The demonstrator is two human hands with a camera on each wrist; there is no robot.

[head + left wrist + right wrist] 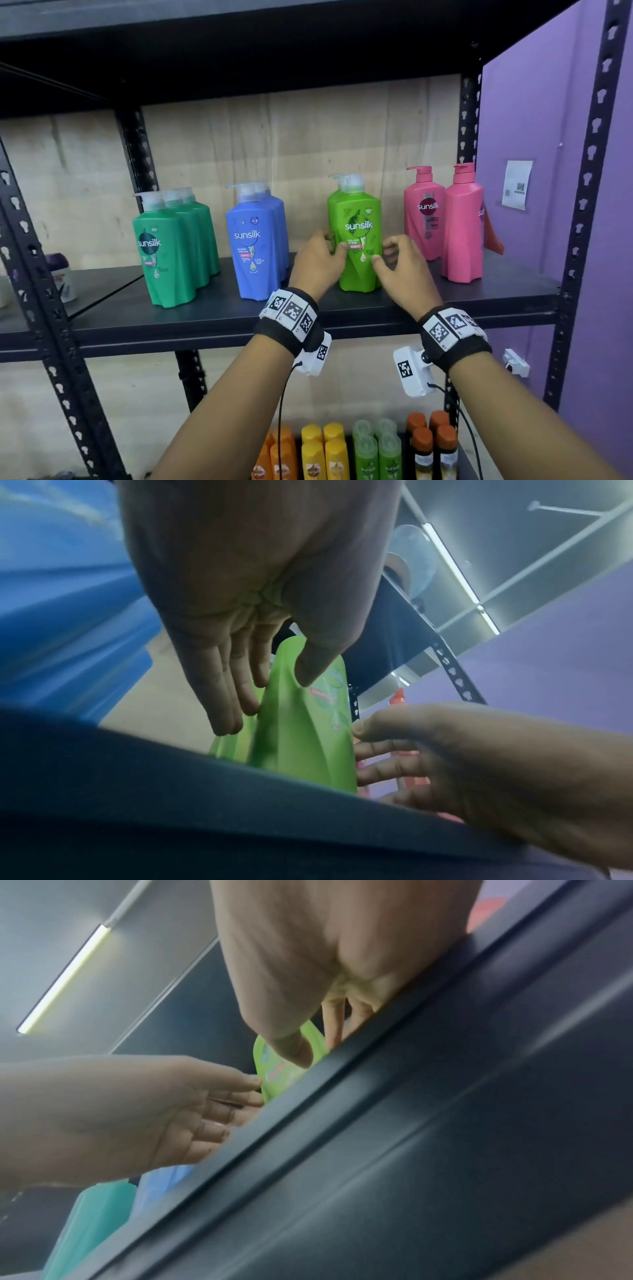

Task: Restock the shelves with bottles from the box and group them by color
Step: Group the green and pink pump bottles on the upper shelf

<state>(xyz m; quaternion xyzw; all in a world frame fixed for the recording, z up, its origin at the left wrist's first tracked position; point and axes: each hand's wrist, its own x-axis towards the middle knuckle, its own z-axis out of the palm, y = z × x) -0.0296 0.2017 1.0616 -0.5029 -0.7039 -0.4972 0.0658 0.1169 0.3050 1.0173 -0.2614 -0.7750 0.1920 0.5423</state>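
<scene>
Both hands are at the front lime-green bottle (359, 240), which stands upright on the dark shelf (205, 308) with at least one more lime bottle in line directly behind it. The left hand (317, 260) sits against the bottle's left flank, thumb laid on the label face and fingers reaching round the side. The wrist camera shows those fingers (236, 685) fairly straight, pressed along the green wall. The right hand (402, 265) mirrors it on the right flank, thumb tip touching the front and fingers bent beside the bottle. I cannot tell whether either hand truly clamps the bottle or only steadies it.

Left of the lime-green bottle, a row of blue bottles (255, 240) runs front to back, and further left a row of dark green bottles (168, 250). Just right of the lime bottle stand two pink bottles (460, 222), the nearer one turned sideways. Below the lime bottle, on the lower level, are small orange, yellow, green and brown-capped bottles (356, 452).
</scene>
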